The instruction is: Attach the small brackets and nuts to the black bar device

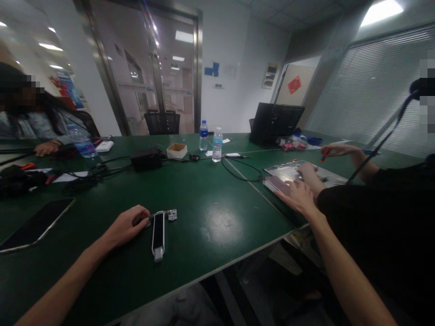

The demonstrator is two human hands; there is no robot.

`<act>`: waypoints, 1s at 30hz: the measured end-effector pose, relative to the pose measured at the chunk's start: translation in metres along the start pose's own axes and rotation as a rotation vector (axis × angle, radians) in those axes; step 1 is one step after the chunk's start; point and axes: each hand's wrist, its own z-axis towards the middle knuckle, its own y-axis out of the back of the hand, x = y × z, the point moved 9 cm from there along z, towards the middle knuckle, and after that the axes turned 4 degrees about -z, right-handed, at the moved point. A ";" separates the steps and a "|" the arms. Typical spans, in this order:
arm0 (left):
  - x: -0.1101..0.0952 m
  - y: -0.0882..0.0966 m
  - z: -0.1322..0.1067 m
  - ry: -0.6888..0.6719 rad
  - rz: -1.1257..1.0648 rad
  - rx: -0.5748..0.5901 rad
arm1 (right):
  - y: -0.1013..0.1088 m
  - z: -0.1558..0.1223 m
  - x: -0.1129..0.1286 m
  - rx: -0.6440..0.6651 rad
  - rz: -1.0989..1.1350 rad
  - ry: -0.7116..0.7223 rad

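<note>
My left hand (133, 219) rests on the green table with its fingers curled. Its fingertips close on the left end of a small metal hinge-like piece (172, 214). Across that piece lies a narrow black strip with white edges (158, 233) and a silvery lower end. Out to the right, my right hand (301, 197) grips a flat, pinkish phone-like slab (277, 184) by its near edge. That slab overlaps the near-left corner of a pale flat panel (272, 169). Part of it is hidden under my fingers.
A co-worker's hands (307, 171) are over the panel, one raised with a red tool (325, 154). A large phone (36, 224) lies at left. Behind are cables, a black box (147, 158), a small open box (176, 151), water bottles (217, 145) and a monitor (277, 123). Another person sits far left.
</note>
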 end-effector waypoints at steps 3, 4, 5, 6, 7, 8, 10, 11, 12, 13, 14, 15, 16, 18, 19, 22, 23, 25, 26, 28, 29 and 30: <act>0.000 0.001 0.000 -0.002 -0.006 -0.012 | -0.005 0.001 0.000 0.089 -0.001 -0.013; -0.001 0.001 0.000 -0.004 -0.006 -0.016 | -0.006 0.001 0.000 0.103 -0.001 -0.015; -0.001 0.002 0.000 -0.006 -0.005 -0.021 | -0.005 0.001 0.000 0.101 0.001 -0.018; -0.002 0.002 0.000 -0.008 -0.003 -0.022 | -0.003 0.000 0.001 0.082 0.004 -0.019; -0.002 0.003 -0.001 -0.009 -0.003 -0.022 | 0.000 0.000 0.001 0.057 0.007 -0.022; -0.002 0.003 -0.001 -0.009 -0.003 -0.024 | 0.003 -0.001 0.001 0.031 0.010 -0.024; -0.001 0.003 -0.001 0.000 -0.009 -0.023 | 0.007 -0.004 0.002 0.000 0.012 -0.023; 0.000 0.003 -0.001 0.004 -0.013 -0.022 | 0.009 -0.005 0.003 -0.010 0.011 -0.018; 0.001 0.002 -0.001 0.007 -0.017 -0.020 | 0.011 -0.006 0.004 -0.022 0.011 -0.011; 0.002 0.002 -0.001 0.008 -0.020 -0.017 | 0.012 -0.007 0.006 -0.036 0.012 -0.003; 0.003 0.001 -0.001 0.007 -0.023 -0.013 | 0.014 -0.008 0.009 -0.054 0.014 0.008; 0.003 0.001 -0.001 0.006 -0.025 -0.011 | 0.015 -0.009 0.012 -0.075 0.018 0.020; 0.003 0.001 -0.001 0.005 -0.026 -0.012 | 0.016 -0.010 0.016 -0.098 0.021 0.037; 0.003 0.001 0.000 0.006 -0.030 -0.015 | 0.020 -0.013 0.031 -0.150 0.037 0.104; 0.003 0.002 0.000 0.009 -0.031 -0.017 | 0.022 -0.016 0.043 -0.177 0.052 0.155; 0.002 0.002 0.000 0.017 -0.034 -0.024 | 0.031 -0.030 0.094 -0.241 0.153 0.364; 0.002 0.003 0.000 0.018 -0.034 -0.027 | 0.035 -0.036 0.114 -0.245 0.193 0.437; 0.001 0.004 0.000 0.017 -0.039 -0.035 | 0.044 -0.051 0.157 -0.247 0.274 0.568; 0.000 0.004 -0.001 0.017 -0.046 -0.039 | 0.049 -0.058 0.180 -0.242 0.314 0.625; 0.000 0.005 -0.001 0.019 -0.065 -0.046 | 0.057 -0.072 0.225 -0.212 0.379 0.743; 0.000 0.006 -0.001 0.023 -0.075 -0.047 | 0.059 -0.080 0.247 -0.184 0.402 0.808; 0.001 0.006 -0.001 0.028 -0.083 -0.048 | 0.061 -0.086 0.269 -0.152 0.423 0.871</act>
